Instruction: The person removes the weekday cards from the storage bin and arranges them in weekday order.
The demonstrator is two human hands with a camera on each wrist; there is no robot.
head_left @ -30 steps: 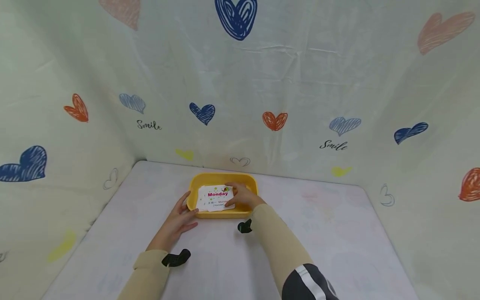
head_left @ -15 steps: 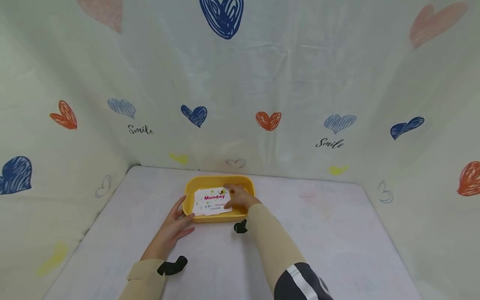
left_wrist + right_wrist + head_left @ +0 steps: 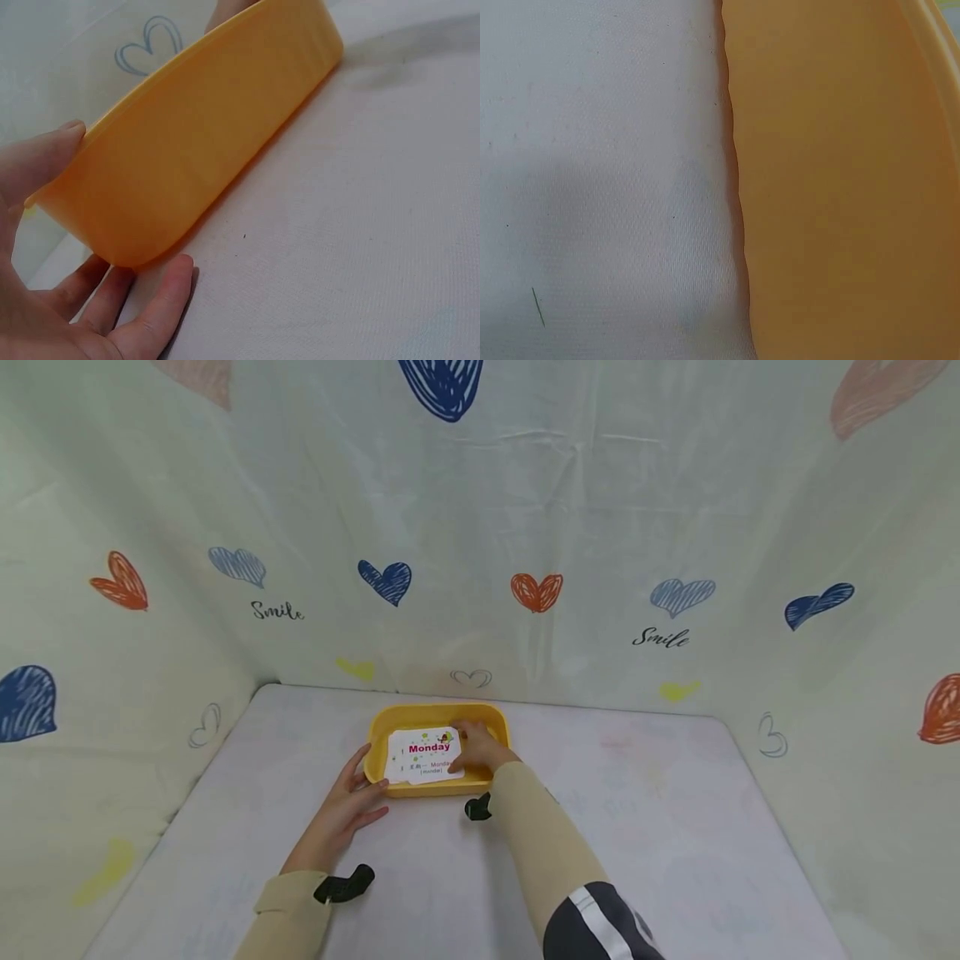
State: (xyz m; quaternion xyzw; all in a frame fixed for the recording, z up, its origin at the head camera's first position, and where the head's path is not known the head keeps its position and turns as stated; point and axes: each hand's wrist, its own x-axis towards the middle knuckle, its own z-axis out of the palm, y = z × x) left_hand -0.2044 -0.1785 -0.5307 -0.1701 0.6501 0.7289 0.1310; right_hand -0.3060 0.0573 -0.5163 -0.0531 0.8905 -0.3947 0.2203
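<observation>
A yellow plastic tray (image 3: 442, 791) stands at the back of the table. Inside it lies a small pile of white word cards (image 3: 420, 760), the top one printed "Monday". My left hand (image 3: 345, 810) grips the tray's near left corner; in the left wrist view its thumb (image 3: 52, 154) is on the rim and its fingers (image 3: 161, 300) reach round the bottom. Over the tray, my right hand (image 3: 480, 750) holds the right end of the cards, thumb at the near edge and fingers at the far edge. The right wrist view shows only the tray's side wall (image 3: 840, 187) and tabletop.
The white table (image 3: 637, 827) extends to both sides and in front of the tray. Behind it hangs a pale cloth (image 3: 585, 527) with printed hearts, close to the tray's far rim. Black straps (image 3: 345, 885) are on the wrists.
The whole view has shifted slightly. Both hands, the tray and the cards keep nearly the same places relative to one another.
</observation>
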